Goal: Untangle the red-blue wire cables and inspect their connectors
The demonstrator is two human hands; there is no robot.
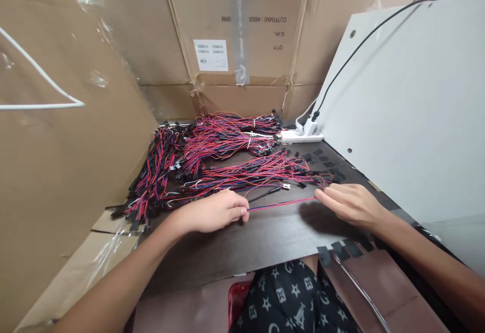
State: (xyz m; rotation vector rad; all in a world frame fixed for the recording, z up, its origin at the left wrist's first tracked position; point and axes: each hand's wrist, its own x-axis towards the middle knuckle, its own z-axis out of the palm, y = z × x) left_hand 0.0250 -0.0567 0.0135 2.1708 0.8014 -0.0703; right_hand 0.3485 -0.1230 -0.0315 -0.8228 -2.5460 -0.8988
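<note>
Left hand (223, 211), right hand (348, 202): grips clamped on one red-blue wire (282, 203). Behind: at least three wire piles (253, 172), one power strip (302, 137). Right: white panel (409, 110).

1. Red and blue along hand-held wires (280, 203).
2. Red, blue, black across wire bundles (231, 141).
3. Dark brown on tabletop (273, 229).
4. White on power strip (297, 138).
5. Pale stars over black on clothing (290, 297).
</note>
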